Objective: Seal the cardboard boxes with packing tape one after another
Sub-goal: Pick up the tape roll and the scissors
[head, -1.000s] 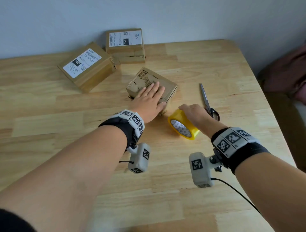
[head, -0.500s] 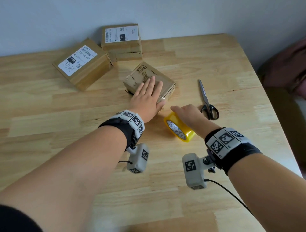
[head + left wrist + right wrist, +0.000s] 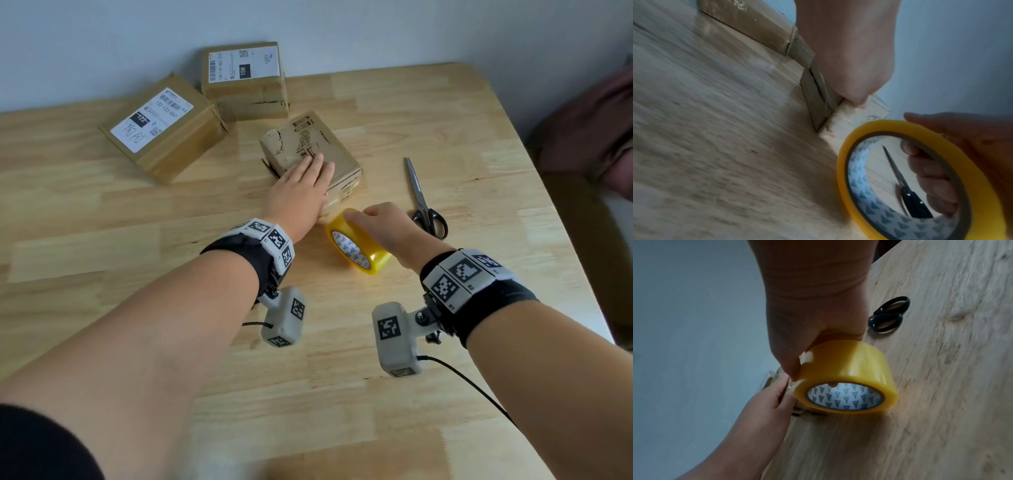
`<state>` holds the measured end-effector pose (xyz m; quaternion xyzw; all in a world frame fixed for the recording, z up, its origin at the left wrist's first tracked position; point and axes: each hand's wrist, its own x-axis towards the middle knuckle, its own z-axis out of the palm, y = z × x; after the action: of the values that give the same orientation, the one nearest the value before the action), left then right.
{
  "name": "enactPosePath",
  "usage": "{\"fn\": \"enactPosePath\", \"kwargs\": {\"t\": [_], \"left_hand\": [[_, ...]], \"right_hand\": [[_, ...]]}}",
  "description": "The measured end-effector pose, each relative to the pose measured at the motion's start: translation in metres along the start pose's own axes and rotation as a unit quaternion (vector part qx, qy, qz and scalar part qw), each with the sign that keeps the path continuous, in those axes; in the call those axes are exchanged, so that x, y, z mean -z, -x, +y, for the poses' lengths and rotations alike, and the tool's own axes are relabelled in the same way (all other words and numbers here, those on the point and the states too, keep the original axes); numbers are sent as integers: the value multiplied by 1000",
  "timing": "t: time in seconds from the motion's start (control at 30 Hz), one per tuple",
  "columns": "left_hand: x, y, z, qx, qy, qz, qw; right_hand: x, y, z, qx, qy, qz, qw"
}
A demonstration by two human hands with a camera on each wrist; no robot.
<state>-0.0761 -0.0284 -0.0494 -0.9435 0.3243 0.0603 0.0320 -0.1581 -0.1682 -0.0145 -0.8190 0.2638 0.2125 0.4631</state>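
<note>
Three cardboard boxes stand on the wooden table (image 3: 102, 219). The small box (image 3: 310, 150) nearest the person is plain brown, its top creased and torn along one corner, with dark printed markings on the lid and a printed panel on its right side face. The left hand (image 3: 296, 195) lies flat on this lid, fingers straight and together, thumb down along the near edge; it presses and grips nothing. In the left wrist view a clear strip of tape runs from the roll to the box's near lower edge, where the thumb rests on it.

The tape roll (image 3: 358, 245) is a yellow-tinted transparent roll on a white core printed with small dark triangles. It stands on edge, just beside the small box's near right corner, tilted, its open core facing the person. The right hand (image 3: 380, 224) holds it: fingers curled through the core, thumb over the outer face, as the left wrist view confirms.

Two larger boxes sit farther back. The left labelled box (image 3: 164, 130) carries a white shipping label with barcode and handwriting. The rear labelled box (image 3: 245, 78) stands near the wall, also with a white label, and shows a split seam on its front face.

Black-handled scissors (image 3: 423, 202) lie closed to the right of the roll, apart from it.
</note>
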Motion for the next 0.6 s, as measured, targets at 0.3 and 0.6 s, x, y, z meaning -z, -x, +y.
{"fn": "enactPosePath", "kwargs": {"t": [0.3, 0.6], "left_hand": [[-3, -3, -16, -60, -8, -20, 998], [-15, -8, -17, -56, -4, 1, 998]], "right_hand": [[-9, -5, -5, -6, -4, -11, 1000], [-5, -3, -11, -10, -6, -31, 999]]}}
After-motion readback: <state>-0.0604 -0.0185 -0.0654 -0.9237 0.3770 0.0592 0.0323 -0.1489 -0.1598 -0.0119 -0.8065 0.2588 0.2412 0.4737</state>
